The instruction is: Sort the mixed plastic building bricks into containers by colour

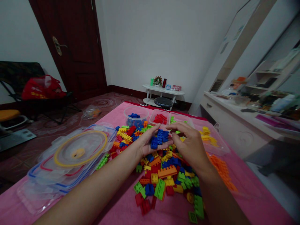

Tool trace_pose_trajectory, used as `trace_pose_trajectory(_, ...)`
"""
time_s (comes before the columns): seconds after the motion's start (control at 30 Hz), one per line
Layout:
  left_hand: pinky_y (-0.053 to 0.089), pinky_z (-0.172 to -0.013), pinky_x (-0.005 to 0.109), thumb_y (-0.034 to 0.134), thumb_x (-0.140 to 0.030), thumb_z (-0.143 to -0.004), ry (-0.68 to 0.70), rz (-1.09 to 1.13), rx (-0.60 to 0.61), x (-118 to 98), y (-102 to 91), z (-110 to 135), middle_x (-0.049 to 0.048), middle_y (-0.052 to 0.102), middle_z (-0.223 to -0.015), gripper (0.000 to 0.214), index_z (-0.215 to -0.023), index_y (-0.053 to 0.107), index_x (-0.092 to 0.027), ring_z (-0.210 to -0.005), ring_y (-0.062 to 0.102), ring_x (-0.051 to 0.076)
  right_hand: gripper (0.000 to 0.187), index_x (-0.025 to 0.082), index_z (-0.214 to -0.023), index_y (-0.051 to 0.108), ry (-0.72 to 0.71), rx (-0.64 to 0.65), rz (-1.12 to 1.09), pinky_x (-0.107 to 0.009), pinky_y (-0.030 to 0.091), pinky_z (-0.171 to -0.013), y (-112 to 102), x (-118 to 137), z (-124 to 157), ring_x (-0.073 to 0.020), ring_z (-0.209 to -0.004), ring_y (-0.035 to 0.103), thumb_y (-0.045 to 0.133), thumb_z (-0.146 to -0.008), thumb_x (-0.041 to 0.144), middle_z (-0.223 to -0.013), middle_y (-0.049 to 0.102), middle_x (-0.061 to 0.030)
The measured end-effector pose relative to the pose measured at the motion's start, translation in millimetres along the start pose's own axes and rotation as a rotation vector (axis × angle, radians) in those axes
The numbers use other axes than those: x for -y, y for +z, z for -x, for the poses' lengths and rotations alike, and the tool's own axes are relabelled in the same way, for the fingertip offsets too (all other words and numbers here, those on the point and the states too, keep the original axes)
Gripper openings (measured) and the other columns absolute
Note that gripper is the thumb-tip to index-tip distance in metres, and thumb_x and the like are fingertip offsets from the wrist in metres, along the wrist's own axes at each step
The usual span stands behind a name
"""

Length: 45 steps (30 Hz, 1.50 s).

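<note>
Several blue toy bricks (160,137) rest on the upturned palm and fingers of my left hand (147,142), which holds them above a mixed pile. My right hand (188,142) is just to their right, its thumb and fingers bent together close to the bricks. What its fingertips hold, if anything, is hidden. Under both hands spreads a heap of loose building bricks (167,171) in red, yellow, green, orange and blue. Behind the hands, a round clear tub (136,112) contains blue bricks and a clear container (153,113) contains red ones.
Green bricks lie in another clear container (185,117), yellow ones in a clear box (222,150) at the right. Orange bricks (221,171) are grouped nearer me. Stacked plastic lids (70,153) cover the left of the pink cloth (122,203). A white dresser (225,115) stands right.
</note>
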State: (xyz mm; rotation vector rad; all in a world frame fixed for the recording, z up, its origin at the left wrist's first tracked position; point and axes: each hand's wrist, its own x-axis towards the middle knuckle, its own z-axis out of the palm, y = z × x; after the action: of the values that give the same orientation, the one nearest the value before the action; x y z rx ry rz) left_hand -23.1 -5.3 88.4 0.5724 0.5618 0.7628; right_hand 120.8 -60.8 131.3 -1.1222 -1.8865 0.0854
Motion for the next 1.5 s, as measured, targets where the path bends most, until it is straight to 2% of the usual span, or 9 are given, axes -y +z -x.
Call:
trace_pose_trajectory(0.17,0.058,-0.076,0.024,0.065,-0.006,-0.077,0.074,0.051,0.024,6.0,-4.0,-4.9,0.0096,0.071,-0.089,0.018,-0.094,0.062,-0.009,-0.081,0.070,0.017,0.030,0.022,-0.090,0.070,0.043,-0.050,-0.006,-0.026,0.047,-0.069,-1.5,-0.4,-0.1,-0.0168,-0.087,0.061,0.048,-0.077,0.006,-0.091,0.068,-0.0030)
trace_pose_trajectory(0.3,0.059,-0.073,0.022,0.059,0.000,-0.078,0.116,0.060,-0.038,4.7,-2.9,-5.4,0.0120,0.070,-0.086,0.014,-0.089,0.062,-0.006,-0.079,0.070,0.017,0.028,0.021,-0.087,0.070,0.050,-0.048,-0.031,-0.025,0.047,-0.069,-1.2,0.5,-0.1,-0.0152,-0.085,0.061,0.049,-0.078,0.006,-0.090,0.068,-0.0024)
trace_pose_trajectory(0.47,0.060,-0.063,0.023,0.053,-0.004,-0.082,0.179,0.169,-0.168,-16.3,-3.6,-2.3,0.0132,0.069,-0.086,0.010,-0.089,0.060,-0.006,-0.078,0.070,0.019,0.026,0.022,-0.085,0.070,0.031,-0.077,-0.033,-0.025,0.047,-0.067,-3.5,2.4,-0.5,-0.0147,-0.081,0.062,0.049,-0.079,0.007,-0.087,0.068,-0.0014)
trace_pose_trajectory(0.7,0.060,-0.064,0.038,0.043,-0.036,-0.090,0.382,0.448,-0.327,-76.6,-27.2,-13.5,0.0131,0.064,-0.085,0.026,-0.089,0.054,-0.012,-0.083,0.067,0.023,0.024,0.022,-0.081,0.069,0.027,-0.110,-0.031,-0.027,0.048,-0.068,-6.9,2.0,-1.6,-0.0160,-0.077,0.063,0.049,-0.077,0.008,-0.083,0.069,-0.0018)
trace_pose_trajectory(0.9,0.054,-0.059,0.031,0.029,-0.045,-0.093,0.490,0.222,-0.501,-124.6,-54.5,-37.1,0.0070,0.058,-0.065,0.041,-0.078,0.052,-0.014,-0.063,0.061,0.017,0.021,0.022,-0.080,0.069,-0.005,-0.101,-0.024,-0.028,0.048,-0.067,-7.1,1.3,-2.6,-0.0165,-0.077,0.063,0.051,-0.078,0.011,-0.082,0.069,-0.0023)
trace_pose_trajectory(1.03,0.046,-0.052,0.024,0.036,-0.048,-0.091,0.544,0.063,-0.594,-138.1,-63.3,-46.2,0.0017,0.052,-0.053,0.041,-0.070,0.052,-0.016,-0.051,0.052,0.013,0.022,0.022,-0.081,0.069,0.002,-0.074,-0.016,-0.028,0.048,-0.068,-5.2,-1.3,-0.9,-0.0162,-0.077,0.063,0.050,-0.078,0.011,-0.082,0.069,-0.0019)
trace_pose_trajectory(1.1,0.045,-0.056,0.023,0.042,-0.047,-0.089,0.606,-0.040,-0.598,-136.4,-65.0,-48.8,0.0020,0.056,-0.055,0.039,-0.070,0.056,-0.015,-0.055,0.054,0.013,0.023,0.021,-0.082,0.069,0.003,-0.060,-0.002,-0.027,0.048,-0.069,-4.2,-3.2,-0.2,-0.0157,-0.078,0.063,0.050,-0.078,0.009,-0.083,0.069,-0.0017)
trace_pose_trajectory(1.27,0.043,-0.079,0.021,0.059,-0.026,-0.079,0.998,-0.589,-0.530,-108.8,-52.9,-47.0,0.0061,0.069,-0.082,0.017,-0.075,0.068,-0.013,-0.088,0.060,0.015,0.024,0.021,-0.083,0.069,0.012,-0.014,0.036,-0.028,0.048,-0.072,0.2,-7.1,0.1,-0.0156,-0.081,0.063,0.050,-0.078,0.008,-0.086,0.070,-0.0016)
trace_pose_trajectory(1.5,0.046,-0.063,0.022,0.060,-0.025,-0.075,0.751,-0.858,-0.198,-53.2,-19.4,-27.5,0.0061,0.070,-0.083,0.019,-0.087,0.070,-0.014,-0.072,0.061,0.014,0.020,0.025,-0.091,0.072,0.066,0.348,0.107,-0.033,0.048,-0.078,7.1,-7.6,5.1,-0.0189,-0.085,0.064,0.058,-0.078,0.019,-0.092,0.071,-0.0025)
